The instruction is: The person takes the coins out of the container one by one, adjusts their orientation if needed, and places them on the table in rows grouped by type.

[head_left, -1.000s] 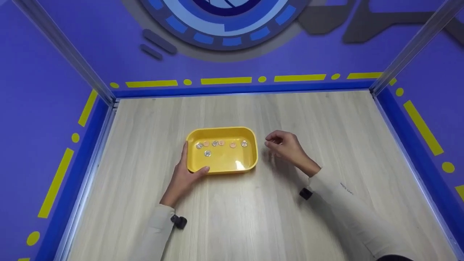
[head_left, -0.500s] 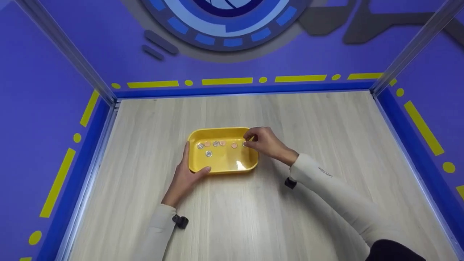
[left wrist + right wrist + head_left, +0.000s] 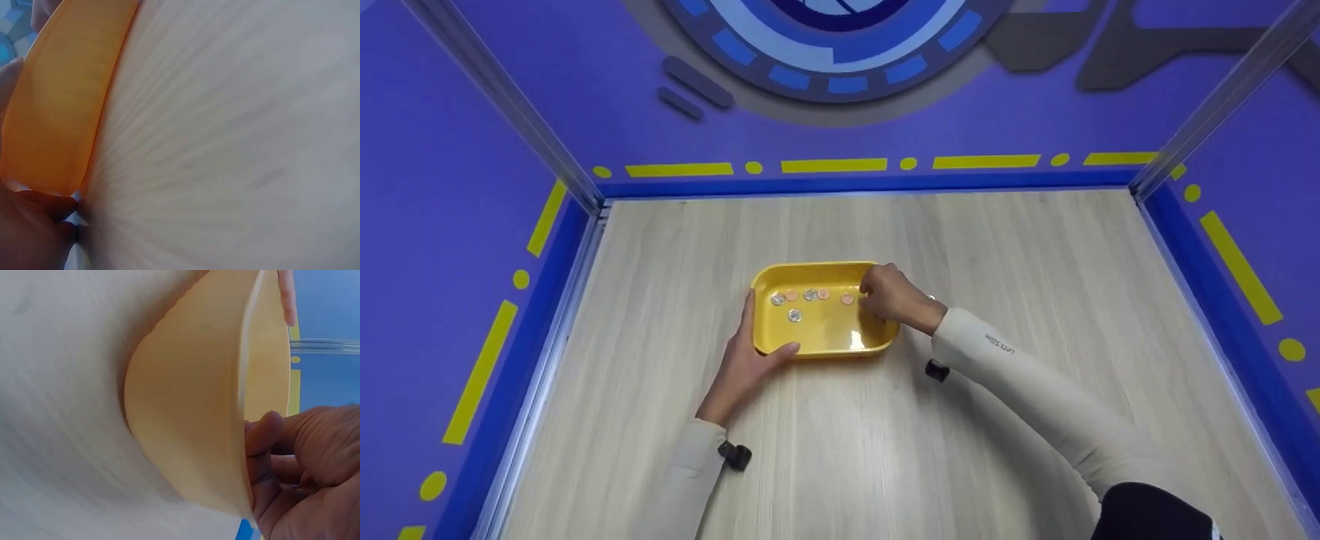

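A shallow yellow plastic tray [image 3: 825, 337] stands on the table, with silver coins [image 3: 795, 316] and copper coins [image 3: 847, 298] scattered on its bottom. My left hand [image 3: 742, 367] grips the tray's left end, thumb on the near rim and fingers along the outer wall. Over the right rim reaches my right hand [image 3: 891, 294], its fingers bent down inside the tray. In the right wrist view the curled fingers [image 3: 263, 439] dip behind the tray wall [image 3: 185, 394], so their tips are hidden. Whether they pinch a coin cannot be seen.
On the table right of the tray, a silver coin [image 3: 932, 298] shows just past my right wrist. Blue-purple panels [image 3: 840, 142] with yellow markings enclose the wooden table [image 3: 825, 450] at the back and sides.
My right hand has moved left from beside the tray to over its right rim, then down inside. The rightmost silver coin in the tray is now hidden. My left hand keeps its grip.
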The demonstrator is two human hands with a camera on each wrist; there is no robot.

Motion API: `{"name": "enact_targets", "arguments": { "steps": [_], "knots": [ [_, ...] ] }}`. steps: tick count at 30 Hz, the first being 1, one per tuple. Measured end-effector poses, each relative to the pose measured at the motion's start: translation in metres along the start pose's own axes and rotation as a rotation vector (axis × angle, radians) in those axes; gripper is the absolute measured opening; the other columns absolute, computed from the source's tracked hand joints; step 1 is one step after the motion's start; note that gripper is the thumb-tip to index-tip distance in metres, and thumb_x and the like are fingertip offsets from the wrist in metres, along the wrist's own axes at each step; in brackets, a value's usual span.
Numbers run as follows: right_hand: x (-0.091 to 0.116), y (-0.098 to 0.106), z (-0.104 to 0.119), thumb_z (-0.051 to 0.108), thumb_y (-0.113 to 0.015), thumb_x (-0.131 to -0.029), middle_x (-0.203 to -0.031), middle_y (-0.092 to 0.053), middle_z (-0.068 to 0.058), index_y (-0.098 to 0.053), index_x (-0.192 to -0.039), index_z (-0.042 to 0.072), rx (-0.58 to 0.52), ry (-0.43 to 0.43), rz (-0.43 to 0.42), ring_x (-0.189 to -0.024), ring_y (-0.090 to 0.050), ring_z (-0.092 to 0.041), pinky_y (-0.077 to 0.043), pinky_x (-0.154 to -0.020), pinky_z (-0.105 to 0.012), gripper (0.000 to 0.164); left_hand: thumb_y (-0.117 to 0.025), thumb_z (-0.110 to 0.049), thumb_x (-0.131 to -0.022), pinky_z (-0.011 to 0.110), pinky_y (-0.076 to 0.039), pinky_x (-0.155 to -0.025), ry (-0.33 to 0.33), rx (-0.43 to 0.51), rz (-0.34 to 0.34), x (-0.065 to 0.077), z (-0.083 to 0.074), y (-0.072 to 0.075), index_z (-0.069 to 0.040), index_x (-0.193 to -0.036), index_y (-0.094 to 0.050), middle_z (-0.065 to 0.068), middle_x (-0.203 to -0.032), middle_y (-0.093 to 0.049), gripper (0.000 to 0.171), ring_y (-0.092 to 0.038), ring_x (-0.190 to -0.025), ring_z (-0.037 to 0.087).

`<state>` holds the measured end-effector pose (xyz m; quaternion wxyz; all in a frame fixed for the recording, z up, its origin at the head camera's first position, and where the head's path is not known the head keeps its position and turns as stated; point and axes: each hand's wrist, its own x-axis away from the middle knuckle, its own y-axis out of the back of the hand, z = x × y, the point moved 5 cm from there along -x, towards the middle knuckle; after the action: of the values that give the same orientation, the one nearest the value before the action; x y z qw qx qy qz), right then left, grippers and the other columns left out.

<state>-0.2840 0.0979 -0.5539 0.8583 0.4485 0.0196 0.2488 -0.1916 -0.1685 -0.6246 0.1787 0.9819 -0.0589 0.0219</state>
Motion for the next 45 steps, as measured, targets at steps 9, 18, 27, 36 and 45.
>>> {"name": "enact_targets", "arguments": {
  "steps": [9, 18, 27, 36, 45],
  "knots": [
    [-0.003, -0.012, 0.006, -0.008, -0.074, -0.095, -0.076, -0.076, -0.01, -0.082, -0.095, -0.008, -0.082, 0.081, 0.03, -0.06, -0.06, -0.01, -0.049, -0.056, -0.022, 0.008, -0.091, -0.04, -0.094, 0.049, -0.035, -0.128, 0.032, -0.016, 0.0, -0.001, 0.0, -0.002, -0.034, -0.179, 0.001, 0.005, -0.176, -0.038, 0.125, -0.048, -0.152, 0.023],
    [-0.005, -0.017, 0.004, -0.009, -0.074, -0.096, -0.093, -0.079, -0.015, -0.081, -0.109, -0.008, -0.185, 0.071, -0.014, -0.061, -0.064, -0.014, -0.051, -0.056, -0.024, 0.016, -0.091, -0.039, -0.094, 0.05, -0.033, -0.129, 0.035, -0.025, -0.002, -0.001, 0.0, -0.001, -0.031, -0.179, 0.0, 0.007, -0.178, -0.034, 0.125, -0.045, -0.155, 0.026],
    [-0.011, -0.026, 0.007, -0.012, -0.065, -0.09, -0.06, -0.046, 0.005, -0.06, -0.068, 0.006, 0.045, 0.057, -0.113, -0.054, -0.043, -0.014, -0.034, -0.048, -0.027, 0.029, -0.091, -0.041, -0.094, 0.05, -0.034, -0.128, 0.018, -0.017, -0.006, 0.001, 0.002, -0.001, -0.032, -0.179, 0.0, 0.007, -0.177, -0.036, 0.125, -0.046, -0.154, 0.025],
    [-0.011, -0.029, 0.005, -0.006, -0.057, -0.099, -0.07, -0.047, 0.001, -0.058, -0.075, 0.007, 0.139, -0.002, -0.169, -0.064, -0.048, -0.02, -0.041, -0.054, -0.033, 0.028, -0.09, -0.051, -0.092, 0.05, -0.035, -0.126, -0.01, -0.008, 0.003, -0.001, 0.001, -0.001, -0.03, -0.179, 0.0, 0.008, -0.175, -0.04, 0.127, -0.05, -0.15, 0.025],
    [-0.012, -0.034, 0.006, -0.007, -0.071, -0.094, -0.077, -0.064, -0.003, -0.075, -0.091, -0.003, 0.065, 0.08, -0.028, -0.069, -0.054, -0.017, -0.044, -0.06, -0.03, 0.007, -0.089, -0.05, -0.092, 0.047, -0.034, -0.128, 0.018, -0.014, 0.005, 0.001, 0.001, 0.0, -0.038, -0.178, 0.001, 0.003, -0.176, -0.037, 0.125, -0.048, -0.152, 0.021]
  ]
}}
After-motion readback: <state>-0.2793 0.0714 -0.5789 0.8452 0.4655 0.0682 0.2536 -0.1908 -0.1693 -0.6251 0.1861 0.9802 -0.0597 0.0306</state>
